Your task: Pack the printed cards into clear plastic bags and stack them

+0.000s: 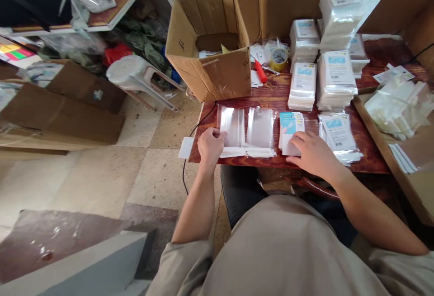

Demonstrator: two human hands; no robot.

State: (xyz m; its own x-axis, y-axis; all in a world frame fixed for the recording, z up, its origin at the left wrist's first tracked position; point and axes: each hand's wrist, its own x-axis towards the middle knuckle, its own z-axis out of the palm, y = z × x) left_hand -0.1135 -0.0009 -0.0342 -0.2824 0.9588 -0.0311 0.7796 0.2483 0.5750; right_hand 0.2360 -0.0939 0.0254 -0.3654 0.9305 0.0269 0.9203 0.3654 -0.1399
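Note:
At the left part of the red-brown table, my left hand (210, 145) has its fingers bent and pinched at the left edge of a stack of clear plastic bags (233, 126). A second stack of clear bags (260, 128) lies just to the right. My right hand (311, 151) is over a pile of blue and white printed cards (287, 125). Its fingers and thumb are closed around a white card (290, 145) at the near end of that pile. To the right of this hand lies a loose pile of packaged cards in clear bags (339, 133).
Tall stacks of bagged cards (337, 76) stand behind the right hand. An open cardboard box (225, 76) is at the back left, with a tape roll (278, 58) and a red-handled tool (260, 71) beside it. A cardboard tray (379, 140) borders the right side. A white stool (127, 73) stands left.

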